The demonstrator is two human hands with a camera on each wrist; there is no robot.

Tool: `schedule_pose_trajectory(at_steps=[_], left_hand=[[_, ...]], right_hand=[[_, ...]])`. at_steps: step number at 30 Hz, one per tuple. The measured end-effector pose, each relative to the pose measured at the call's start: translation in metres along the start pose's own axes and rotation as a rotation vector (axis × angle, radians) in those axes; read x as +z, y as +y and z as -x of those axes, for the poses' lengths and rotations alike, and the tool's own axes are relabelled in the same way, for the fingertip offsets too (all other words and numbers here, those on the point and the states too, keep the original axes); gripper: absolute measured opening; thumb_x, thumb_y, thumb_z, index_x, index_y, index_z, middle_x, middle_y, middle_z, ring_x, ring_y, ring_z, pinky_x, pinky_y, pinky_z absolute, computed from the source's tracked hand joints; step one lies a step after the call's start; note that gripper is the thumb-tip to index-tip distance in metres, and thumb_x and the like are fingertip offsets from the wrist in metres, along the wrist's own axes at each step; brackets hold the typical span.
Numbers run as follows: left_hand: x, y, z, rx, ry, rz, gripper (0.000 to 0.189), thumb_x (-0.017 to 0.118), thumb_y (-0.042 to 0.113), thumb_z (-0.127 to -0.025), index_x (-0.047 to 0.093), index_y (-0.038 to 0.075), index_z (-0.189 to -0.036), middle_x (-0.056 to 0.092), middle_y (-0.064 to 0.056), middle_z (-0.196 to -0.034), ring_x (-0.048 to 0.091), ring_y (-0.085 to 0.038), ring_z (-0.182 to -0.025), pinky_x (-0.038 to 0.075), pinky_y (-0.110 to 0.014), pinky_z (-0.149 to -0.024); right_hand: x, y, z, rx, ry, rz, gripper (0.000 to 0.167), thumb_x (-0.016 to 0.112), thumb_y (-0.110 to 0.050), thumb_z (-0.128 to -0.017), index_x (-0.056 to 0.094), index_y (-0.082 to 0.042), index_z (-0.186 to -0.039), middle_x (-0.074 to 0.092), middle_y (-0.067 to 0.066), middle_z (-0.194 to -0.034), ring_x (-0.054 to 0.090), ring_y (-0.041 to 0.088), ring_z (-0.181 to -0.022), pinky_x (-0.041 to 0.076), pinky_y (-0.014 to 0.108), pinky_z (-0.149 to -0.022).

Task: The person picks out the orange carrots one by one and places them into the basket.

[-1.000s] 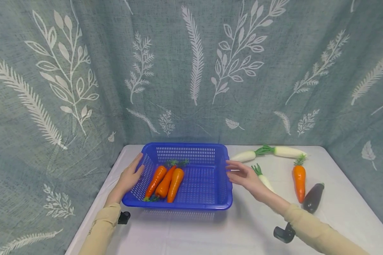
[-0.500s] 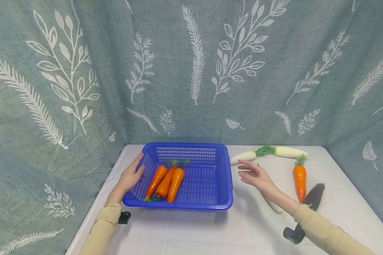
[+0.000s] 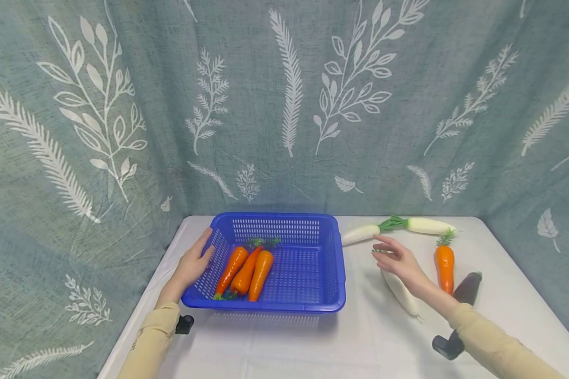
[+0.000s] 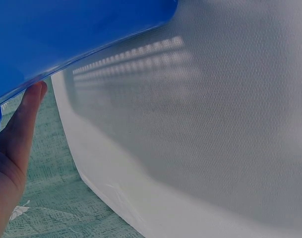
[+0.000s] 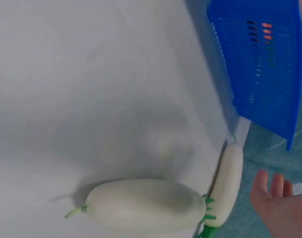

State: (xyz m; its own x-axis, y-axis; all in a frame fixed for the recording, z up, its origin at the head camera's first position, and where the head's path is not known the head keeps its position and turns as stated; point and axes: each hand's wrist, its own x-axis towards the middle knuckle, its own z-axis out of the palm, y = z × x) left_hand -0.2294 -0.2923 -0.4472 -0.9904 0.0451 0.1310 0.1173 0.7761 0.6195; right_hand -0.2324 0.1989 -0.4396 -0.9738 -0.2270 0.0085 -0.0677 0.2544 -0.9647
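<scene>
A blue plastic basket (image 3: 284, 307) stands at the left on the white table. Three orange carrots (image 3: 262, 273) lie in its left half. My left hand (image 3: 189, 267) rests at the basket's left rim with its fingers fairly straight; in the left wrist view a digit touches the rim's underside. To the right of the basket, my right hand (image 3: 400, 263) hovers above a white radish (image 3: 400, 295) and holds nothing, its fingers loosely bent. The hand hides part of this radish in the head view; the right wrist view shows the radish (image 5: 146, 204) plainly, apart from the fingers.
Two more white radishes lie at the back: one radish (image 3: 360, 234) beside the basket, another radish (image 3: 431, 226) further right. A carrot (image 3: 444, 266) and a dark eggplant (image 3: 469, 287) lie at the right, the latter partly behind the forearm. A leaf-patterned curtain (image 3: 265, 105) encloses the table.
My right hand has moved rightward from the basket's right rim to above the near radish. My left hand, the basket and the carrots in it have stayed put.
</scene>
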Motion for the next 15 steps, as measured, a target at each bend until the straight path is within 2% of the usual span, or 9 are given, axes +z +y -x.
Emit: schedule_pose_trajectory(at_steps=[7,15], left_hand=[[0.000,0.000,-0.001,0.005,0.008,0.005,0.053,0.037,0.016,-0.102,0.021,0.000,-0.150,0.021,-0.022,-0.155,0.025,-0.044,-0.140,0.021,-0.057,-0.115],[0.001,0.000,-0.001,0.012,0.009,0.013,0.053,0.037,0.016,-0.102,0.021,-0.001,-0.150,0.021,-0.023,-0.155,0.024,-0.043,-0.141,0.019,-0.056,-0.116]], right_hand=[[-0.017,0.006,0.000,0.031,0.023,0.030,0.060,0.055,-0.026,-0.096,0.031,-0.005,-0.147,0.041,0.029,-0.141,0.055,-0.010,-0.100,0.052,0.034,-0.096],[-0.035,0.013,-0.003,0.043,0.073,0.040,0.063,0.054,-0.025,-0.097,0.026,-0.001,-0.148,0.037,0.031,-0.141,0.051,-0.018,-0.090,0.052,0.031,-0.095]])
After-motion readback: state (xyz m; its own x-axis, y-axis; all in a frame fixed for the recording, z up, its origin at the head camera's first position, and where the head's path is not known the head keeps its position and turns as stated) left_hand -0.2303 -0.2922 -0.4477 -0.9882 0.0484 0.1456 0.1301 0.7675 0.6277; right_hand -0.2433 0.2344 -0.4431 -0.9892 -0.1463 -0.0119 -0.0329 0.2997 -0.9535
